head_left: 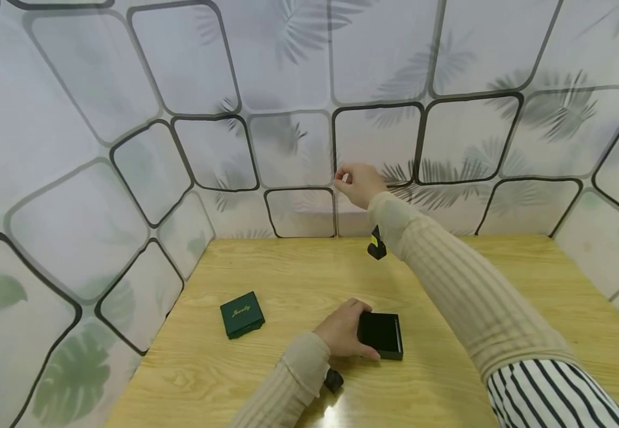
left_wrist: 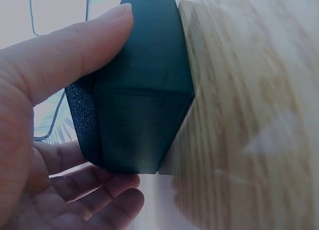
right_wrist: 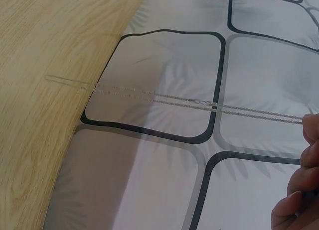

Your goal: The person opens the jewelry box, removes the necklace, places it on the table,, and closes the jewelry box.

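My right hand (head_left: 360,183) is raised high above the far part of the table and pinches a thin silver chain necklace (right_wrist: 159,99). In the right wrist view the chain hangs as a long doubled loop, with its small clasp partway along; in the head view it is too fine to make out. Below, my left hand (head_left: 343,330) grips an open dark green jewelry box base (left_wrist: 144,56) on the table, thumb on one side and fingers on the other. Black padding (head_left: 379,333) fills the base. Its far side is partly hidden by the hand.
To the left lies a dark green square box lid (head_left: 242,315) with gold lettering. The light wood table (head_left: 298,267) meets a patterned cloth wall (head_left: 298,208) at the back and sides. Small black devices hang under both wrists.
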{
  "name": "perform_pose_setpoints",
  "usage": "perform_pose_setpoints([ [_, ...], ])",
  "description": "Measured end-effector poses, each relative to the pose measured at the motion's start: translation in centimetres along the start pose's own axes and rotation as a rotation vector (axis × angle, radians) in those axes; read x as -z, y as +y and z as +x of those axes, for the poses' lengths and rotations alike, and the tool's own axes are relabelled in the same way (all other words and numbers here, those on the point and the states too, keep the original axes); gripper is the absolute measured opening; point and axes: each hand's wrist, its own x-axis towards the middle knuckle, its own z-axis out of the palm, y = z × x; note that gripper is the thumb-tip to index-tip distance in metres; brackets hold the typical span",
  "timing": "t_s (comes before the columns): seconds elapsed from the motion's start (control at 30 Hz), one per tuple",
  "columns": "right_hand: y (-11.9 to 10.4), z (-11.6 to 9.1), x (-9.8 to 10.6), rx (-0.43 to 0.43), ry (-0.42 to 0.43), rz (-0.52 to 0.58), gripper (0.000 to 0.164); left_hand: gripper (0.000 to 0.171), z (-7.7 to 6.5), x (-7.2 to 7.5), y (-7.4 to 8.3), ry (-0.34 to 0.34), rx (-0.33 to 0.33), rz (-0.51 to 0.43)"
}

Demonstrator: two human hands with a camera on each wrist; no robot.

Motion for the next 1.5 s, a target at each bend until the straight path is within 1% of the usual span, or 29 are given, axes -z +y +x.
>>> perform_pose_setpoints([
  [0.23,0.3,0.6,-1.6,-0.009,-0.029,0.016,0.012,0.093,-0.1,0.1,-0.1,0.017,-0.010,0.015],
  [0.43,1.0,0.6,-2.9,-0.022,-0.064,0.008,0.014,0.094,-0.1,0.2,0.0,0.006,-0.033,0.019],
  [0.6,1.4,0.3,-3.3,-0.044,-0.092,0.021,0.014,0.094,0.1,0.3,0.1,0.004,-0.035,0.026],
  [0.7,1.4,0.0,-3.3,-0.041,-0.106,0.023,0.012,0.094,0.2,0.4,0.2,0.002,-0.035,0.027],
  [0.87,1.3,-0.5,-3.7,-0.006,-0.133,0.002,0.013,0.094,0.2,0.2,0.1,0.000,-0.031,0.034],
  [1.03,1.1,-1.4,-4.1,0.041,-0.163,0.003,0.012,0.095,0.2,0.1,0.0,0.003,-0.026,0.030],
  [1.27,1.1,-2.9,-4.8,0.130,-0.199,0.013,0.016,0.095,0.1,0.1,0.1,0.008,-0.027,0.032],
  [1.43,1.1,-4.1,-5.5,0.150,-0.251,0.044,0.012,0.095,0.1,0.1,0.2,0.005,-0.023,0.027],
  [1.5,1.1,-4.6,-5.8,0.160,-0.273,0.025,0.010,0.094,0.1,0.1,0.2,0.004,-0.024,0.027],
])
